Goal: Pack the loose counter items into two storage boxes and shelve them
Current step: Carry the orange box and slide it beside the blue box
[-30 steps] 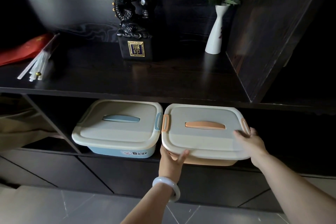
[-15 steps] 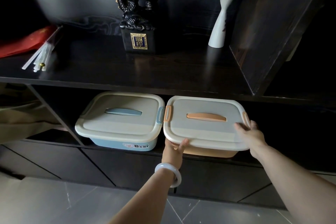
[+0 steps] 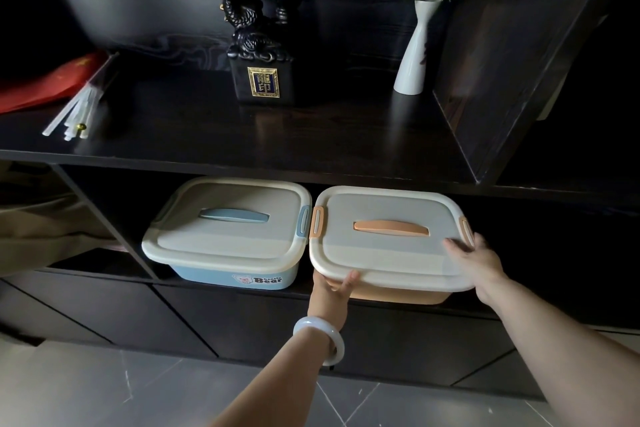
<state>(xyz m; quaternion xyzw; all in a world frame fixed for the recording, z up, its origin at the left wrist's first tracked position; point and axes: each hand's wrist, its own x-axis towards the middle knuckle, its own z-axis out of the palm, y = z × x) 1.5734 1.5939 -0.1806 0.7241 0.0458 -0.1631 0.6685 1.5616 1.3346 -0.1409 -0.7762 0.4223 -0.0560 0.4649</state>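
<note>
Little has shifted since half a second ago: both hands stay on the orange box [image 3: 391, 253], which sits about where it was, and only the view has tilted slightly.

Two storage boxes stand side by side on the lower shelf [image 3: 114, 262] under the bench [image 3: 277, 139], their near latches almost touching. Both are lidded. The blue box [image 3: 225, 236] on the left has one blue handle [image 3: 233, 217] on its lid. Its front carries a small bear picture and the label [image 3: 266, 280] "Gentle Bear". The orange box on the right has one orange handle [image 3: 391, 228] and two orange latches, one at each side. Its front edge overhangs the shelf lip.

The left hand [image 3: 330, 295] grasps the orange box at the front left corner, with the thumb over the lid rim and the rest of the hand beneath, out of sight. One pale bracelet [image 3: 320, 340] circles that wrist. The right hand [image 3: 479, 262] rests at the front right corner, its fingers [image 3: 457, 246] lying straight and released on the lid just beside the right latch [image 3: 465, 225]. Its thumb is hidden.

On the bench stand one black dragon statuette [image 3: 254, 42], whose plaque [image 3: 263, 81] bears two gold Chinese characters, and one white vase [image 3: 414, 55] holding green leaves. At far left lies red flag cloth [image 3: 45, 87] with several clear sticks [image 3: 74, 114]. I cannot count the sticks exactly.
</note>
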